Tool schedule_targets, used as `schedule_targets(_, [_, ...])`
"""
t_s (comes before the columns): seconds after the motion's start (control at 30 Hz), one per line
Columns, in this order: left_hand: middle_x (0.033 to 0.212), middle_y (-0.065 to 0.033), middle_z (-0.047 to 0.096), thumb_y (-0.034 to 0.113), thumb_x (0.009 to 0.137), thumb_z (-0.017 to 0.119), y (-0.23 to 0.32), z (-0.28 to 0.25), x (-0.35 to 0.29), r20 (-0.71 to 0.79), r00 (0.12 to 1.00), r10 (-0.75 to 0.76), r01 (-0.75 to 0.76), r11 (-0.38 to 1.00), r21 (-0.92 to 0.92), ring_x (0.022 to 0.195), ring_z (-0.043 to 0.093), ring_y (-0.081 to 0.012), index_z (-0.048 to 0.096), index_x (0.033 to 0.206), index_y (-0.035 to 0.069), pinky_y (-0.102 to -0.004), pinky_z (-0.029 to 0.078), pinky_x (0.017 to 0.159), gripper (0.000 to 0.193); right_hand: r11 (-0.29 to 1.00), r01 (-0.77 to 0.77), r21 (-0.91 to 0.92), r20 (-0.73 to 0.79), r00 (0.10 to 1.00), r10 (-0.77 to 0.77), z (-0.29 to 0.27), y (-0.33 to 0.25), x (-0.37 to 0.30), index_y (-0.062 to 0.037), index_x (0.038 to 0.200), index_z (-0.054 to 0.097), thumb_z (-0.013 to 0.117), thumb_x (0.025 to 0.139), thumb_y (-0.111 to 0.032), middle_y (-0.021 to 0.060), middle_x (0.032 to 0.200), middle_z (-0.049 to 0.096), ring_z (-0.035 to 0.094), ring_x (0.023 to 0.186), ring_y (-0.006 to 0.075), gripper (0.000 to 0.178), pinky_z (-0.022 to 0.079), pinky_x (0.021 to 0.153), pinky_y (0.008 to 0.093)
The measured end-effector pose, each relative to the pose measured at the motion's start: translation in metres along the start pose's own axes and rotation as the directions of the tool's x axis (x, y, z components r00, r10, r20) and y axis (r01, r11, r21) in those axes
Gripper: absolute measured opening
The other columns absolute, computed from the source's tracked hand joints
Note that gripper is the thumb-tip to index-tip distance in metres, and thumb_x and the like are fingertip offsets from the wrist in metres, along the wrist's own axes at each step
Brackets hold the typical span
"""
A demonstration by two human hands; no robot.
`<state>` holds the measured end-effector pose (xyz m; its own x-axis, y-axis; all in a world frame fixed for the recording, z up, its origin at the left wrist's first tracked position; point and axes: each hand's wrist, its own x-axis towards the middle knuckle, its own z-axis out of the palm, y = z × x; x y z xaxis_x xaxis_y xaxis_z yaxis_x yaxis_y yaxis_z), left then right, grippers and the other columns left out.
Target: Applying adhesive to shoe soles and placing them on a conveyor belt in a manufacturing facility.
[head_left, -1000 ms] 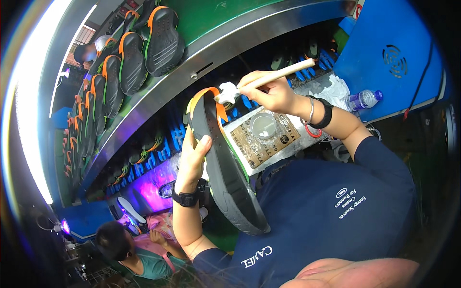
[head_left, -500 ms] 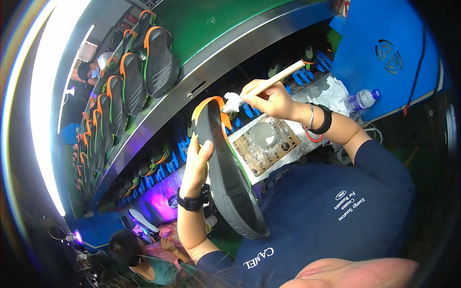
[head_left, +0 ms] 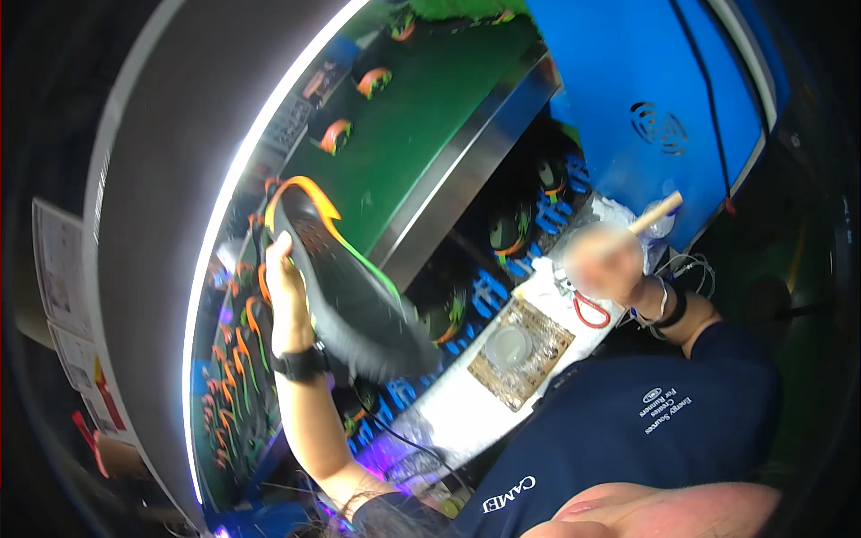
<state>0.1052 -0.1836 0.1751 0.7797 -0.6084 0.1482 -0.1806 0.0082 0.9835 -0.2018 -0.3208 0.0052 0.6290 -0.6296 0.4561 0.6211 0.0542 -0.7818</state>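
My left hand (head_left: 285, 291) grips a large black shoe sole (head_left: 350, 296) by its left edge, the thumb lying over its face. The sole has an orange rim at the far end and a green edge along its right side. It is tilted and smeared by motion, held up in front of the green conveyor belt (head_left: 430, 117). Over on the right, my right hand (head_left: 605, 262) is closed around a pale wooden stick (head_left: 659, 212), whose free end points up and right. The hand is blurred. White cloth or tissue (head_left: 541, 276) shows just left of it.
A clear shallow dish (head_left: 511, 346) sits on a brown printed board (head_left: 543, 366) on the white bench. A red loop handle (head_left: 592, 310) lies beside it. Several shoe soles stand on the belt at left. A blue cabinet (head_left: 682, 81) and a bright curved lamp (head_left: 235, 161) flank the place.
My left hand has carried the sole up and left toward the belt. My right hand, with the stick, has moved away to the right, apart from the sole. The view has shifted.
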Motion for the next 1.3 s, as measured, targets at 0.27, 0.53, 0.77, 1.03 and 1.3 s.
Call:
schedule_targets(0.27, [0.103, -0.0262, 0.046, 0.039, 0.063, 0.068, 0.025, 0.071, 0.199, -0.189, 0.974, 0.126, -0.074, 0.962, 0.263, 0.083, 0.056, -0.0359, 0.017, 0.121, -0.006, -0.0444, 0.049, 0.064, 0.089, 0.994, -0.076, -0.079, -0.205, 0.977, 0.058, -0.048, -0.029, -0.053, 0.0029, 0.083, 0.054, 0.05, 0.079, -0.002, 0.004, 0.057, 0.049, 0.041, 0.043, 0.0052, 0.007, 0.032, 0.039, 0.0185])
schedule_targets(0.53, [0.08, -0.007, 0.059, 0.028, 0.069, 0.067, -0.042, 0.104, 0.234, 0.237, 0.95, -0.205, 0.012, 0.779, 0.627, 0.07, 0.055, -0.0168, 0.055, 0.101, 0.004, -0.0257, 0.035, 0.049, 0.042, 0.986, -0.103, -0.128, -0.392, 0.919, 0.045, -0.079, -0.031, -0.069, 0.0024, 0.083, 0.052, 0.049, 0.08, -0.005, 0.0028, 0.057, 0.047, 0.038, 0.042, 0.0037, 0.009, 0.03, 0.038, 0.0173])
schedule_targets(0.77, [0.078, -0.0153, 0.06, 0.043, 0.067, 0.064, -0.024, 0.036, 0.022, 0.188, 0.971, 0.145, -0.229, 0.358, 0.905, 0.078, 0.058, -0.026, 0.05, 0.104, -0.003, -0.0342, 0.046, 0.067, 0.06, 0.968, -0.228, 0.102, -0.179, 0.953, 0.243, -0.062, 0.019, -0.029, 0.0032, 0.081, 0.053, 0.052, 0.08, -0.005, 0.0046, 0.058, 0.049, 0.039, 0.04, 0.005, 0.008, 0.031, 0.037, 0.018])
schedule_targets(1.03, [0.085, -0.024, 0.058, 0.064, 0.057, 0.06, -0.048, -0.031, -0.076, -0.312, 0.925, 0.217, 0.32, -0.002, 0.947, 0.078, 0.058, -0.035, 0.037, 0.117, -0.005, -0.0384, 0.046, 0.068, 0.094, 0.948, -0.29, 0.13, 0.03, 0.957, 0.289, -0.027, 0.041, 0.004, 0.0012, 0.079, 0.053, 0.051, 0.08, -0.006, 0.0031, 0.057, 0.048, 0.039, 0.04, 0.0042, 0.008, 0.031, 0.037, 0.0171])
schedule_targets(1.3, [0.094, -0.0246, 0.055, 0.046, 0.06, 0.068, -0.072, -0.024, -0.057, -0.423, 0.78, 0.462, 0.268, 0.364, 0.892, 0.086, 0.055, -0.0373, 0.028, 0.119, -0.002, -0.0386, 0.044, 0.077, 0.086, 0.952, -0.294, 0.084, 0.089, 0.954, 0.286, -0.009, 0.046, 0.006, 0.0007, 0.079, 0.054, 0.051, 0.08, -0.007, 0.0017, 0.055, 0.047, 0.037, 0.04, 0.0039, 0.008, 0.03, 0.037, 0.017])
